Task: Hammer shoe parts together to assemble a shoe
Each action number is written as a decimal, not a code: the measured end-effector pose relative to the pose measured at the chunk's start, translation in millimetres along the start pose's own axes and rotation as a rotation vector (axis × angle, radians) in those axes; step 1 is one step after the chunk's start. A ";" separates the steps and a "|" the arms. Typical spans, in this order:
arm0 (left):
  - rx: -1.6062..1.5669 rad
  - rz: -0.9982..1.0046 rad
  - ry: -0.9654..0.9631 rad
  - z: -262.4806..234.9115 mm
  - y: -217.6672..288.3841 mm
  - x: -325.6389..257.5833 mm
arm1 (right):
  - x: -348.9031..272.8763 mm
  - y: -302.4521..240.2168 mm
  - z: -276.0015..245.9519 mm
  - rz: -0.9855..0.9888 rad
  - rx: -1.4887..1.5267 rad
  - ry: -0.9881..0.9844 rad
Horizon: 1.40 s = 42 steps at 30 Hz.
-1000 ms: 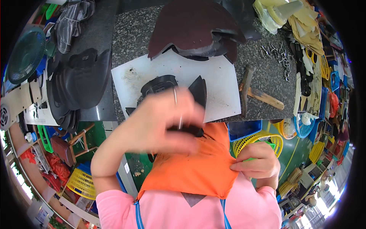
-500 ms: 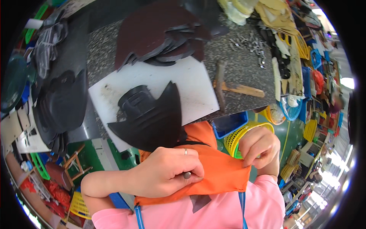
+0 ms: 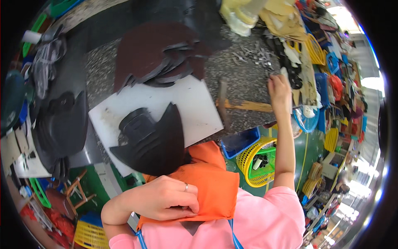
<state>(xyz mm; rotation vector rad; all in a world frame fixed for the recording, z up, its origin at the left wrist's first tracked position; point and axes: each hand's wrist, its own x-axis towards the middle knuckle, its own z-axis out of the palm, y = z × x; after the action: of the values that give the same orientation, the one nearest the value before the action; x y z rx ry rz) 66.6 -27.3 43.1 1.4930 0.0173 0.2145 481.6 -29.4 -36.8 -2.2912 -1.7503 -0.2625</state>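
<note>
My left hand [image 3: 172,200], with a ring, is closed against the orange apron [image 3: 213,184] on my lap; its curled fingers hide what they hold. My right hand [image 3: 281,89] reaches out over the speckled stone tabletop, fingertips drawn together beside the end of a hammer's wooden handle [image 3: 248,105]. Whether anything is between those fingertips cannot be seen. Just beyond them lie several small shiny metal pieces [image 3: 261,58]. A curved black molded piece [image 3: 155,143] with a pointed tip rests partly on the white board [image 3: 199,110] and overhangs its near edge.
Dark brown sheet pieces [image 3: 145,54] are stacked behind the board. More black pieces [image 3: 62,124] lie at left. Below the table's right edge are a blue bin [image 3: 240,143] and a yellow basket [image 3: 248,159]. Cream-coloured pieces [image 3: 282,20] pile up at far right.
My right hand has let go of the apron's corner and moved up and forward onto the tabletop. The round metal end that showed in my left hand is now hidden. The view has shifted.
</note>
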 end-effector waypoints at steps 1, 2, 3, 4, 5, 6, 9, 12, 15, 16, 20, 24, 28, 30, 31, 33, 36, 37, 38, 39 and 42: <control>0.018 0.040 0.035 1.3 2.9 -2.5 | 1.8 -0.4 -1.7 0.018 -0.039 -0.037; 0.026 0.011 0.064 2.2 6.3 -6.1 | 4.1 -0.3 -3.7 -0.006 -0.076 -0.046; -0.024 0.050 0.056 1.3 5.2 -7.8 | 4.5 -1.8 -5.4 0.020 -0.021 -0.023; -0.073 0.091 0.048 -0.1 7.0 -9.6 | 5.6 1.3 -6.3 0.051 0.082 -0.016; -0.121 0.068 0.079 -3.3 7.9 -9.8 | 7.6 -6.3 -5.4 0.072 0.110 0.020; -0.098 0.061 0.234 -7.5 7.2 -10.8 | 8.4 -14.1 -7.1 0.096 0.136 0.058; 0.109 -0.270 0.752 -18.6 -11.0 -13.1 | -2.8 -99.4 -35.1 0.255 0.790 -0.117; 0.298 -0.353 0.826 -9.7 -23.2 2.9 | -38.7 -181.6 -47.1 0.222 1.547 -0.680; 0.388 -0.250 0.942 -0.9 -31.3 5.7 | -50.3 -219.2 -33.8 0.108 1.829 -0.695; 0.380 -0.235 0.980 0.0 -31.2 1.9 | -51.0 -224.0 -32.2 0.100 1.828 -0.701; 0.535 -0.242 1.119 2.0 -31.6 -9.9 | -53.6 -232.5 -27.2 0.301 1.974 -1.059; 0.433 -0.215 1.162 -2.4 -27.0 -14.9 | -53.3 -228.5 -22.5 0.292 2.002 -1.089; 0.414 -0.203 1.070 -2.0 -28.5 -16.8 | -55.0 -237.9 -25.8 0.241 1.985 -1.032; 0.447 -0.194 1.071 -2.0 -30.2 -18.3 | -55.9 -238.1 -30.2 0.218 1.914 -0.999; 0.444 -0.197 1.073 -0.6 -32.7 -20.0 | -56.7 -238.4 -31.7 0.192 1.846 -0.965; 0.454 -0.184 1.082 2.1 -37.9 -23.7 | -55.6 -236.8 -32.6 0.173 1.803 -1.030; 0.459 -0.187 1.073 -8.3 -19.5 -19.1 | -58.0 -234.1 -32.9 0.274 1.824 -1.184; 0.519 -0.204 0.964 -8.8 -22.5 -26.2 | -59.5 -234.4 -33.8 0.381 1.889 -1.295; 0.686 -0.115 0.849 -9.3 -27.0 -32.2 | -58.9 -233.8 -35.2 0.386 1.891 -1.295; 0.718 -0.080 0.845 -9.9 -28.0 -32.9 | -57.0 -232.6 -36.9 0.366 1.867 -1.357; 0.784 -0.012 0.835 -10.7 -28.6 -34.0 | -59.0 -232.0 -33.5 0.334 1.837 -1.439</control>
<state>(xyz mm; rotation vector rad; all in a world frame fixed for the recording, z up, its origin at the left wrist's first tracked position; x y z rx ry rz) 35.5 -23.7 9.8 2.0668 0.8627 0.8840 242.5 -35.8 -2.2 -0.9115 -0.6966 2.2906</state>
